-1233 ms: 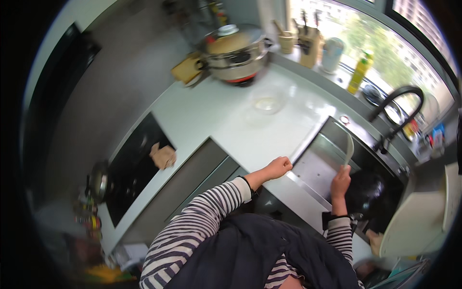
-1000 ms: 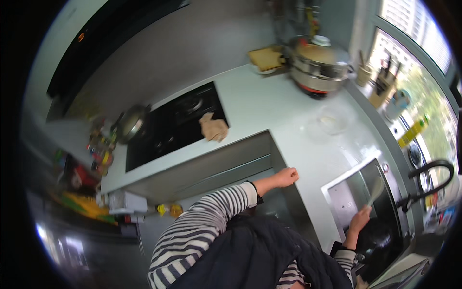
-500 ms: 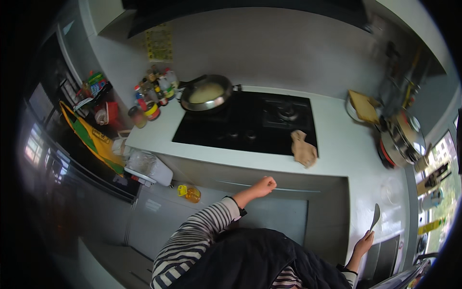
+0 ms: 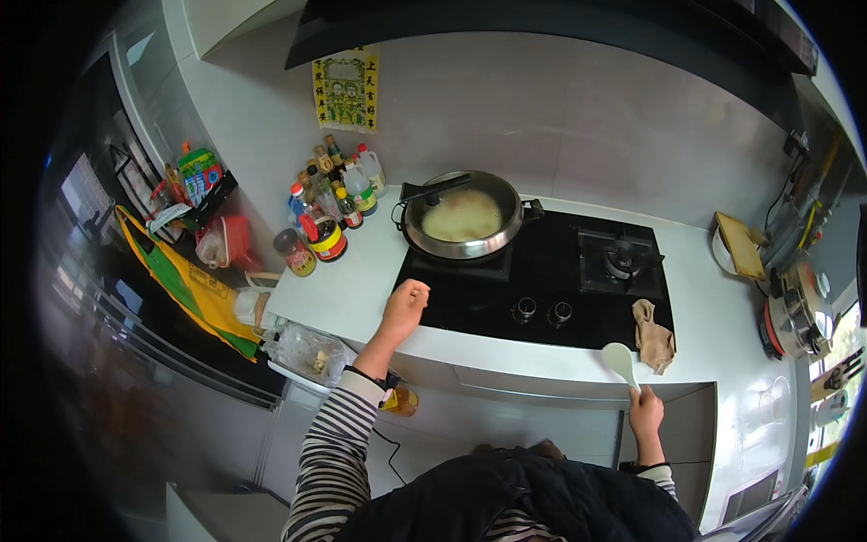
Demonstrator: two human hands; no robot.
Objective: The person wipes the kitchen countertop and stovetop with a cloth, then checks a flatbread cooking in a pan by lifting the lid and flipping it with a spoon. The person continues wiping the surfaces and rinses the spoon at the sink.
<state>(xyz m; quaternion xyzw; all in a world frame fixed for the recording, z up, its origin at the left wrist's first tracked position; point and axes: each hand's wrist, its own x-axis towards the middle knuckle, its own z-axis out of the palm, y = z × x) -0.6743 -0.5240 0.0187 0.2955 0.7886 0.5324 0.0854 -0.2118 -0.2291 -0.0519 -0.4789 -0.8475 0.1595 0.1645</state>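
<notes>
My right hand (image 4: 646, 414) grips the handle of a white rice paddle (image 4: 619, 360), its oval head pointing up over the counter's front edge. Curled closed, my left hand (image 4: 404, 312) is at the front left corner of the black stove, with nothing visible in it. Beyond that hand, a wok (image 4: 465, 248) sits on the left burner. It seems covered by a see-through lid with a black handle (image 4: 435, 186), and pale contents show inside. A crumpled tan cloth (image 4: 653, 337) lies on the stove's front right corner, just past the paddle.
Several sauce bottles and jars (image 4: 327, 237) crowd the counter left of the wok. A lined bin (image 4: 312, 352) hangs below them, and an oil jug (image 4: 401, 402) stands on the floor. Steel pots (image 4: 800, 312) and a cutting board (image 4: 741, 246) are at right. A range hood (image 4: 542, 23) overhangs the stove.
My view has swung right and closer to the stove. My left hand has moved forward to the stove's corner. The right hand has brought the paddle from the right-hand counter toward the cloth.
</notes>
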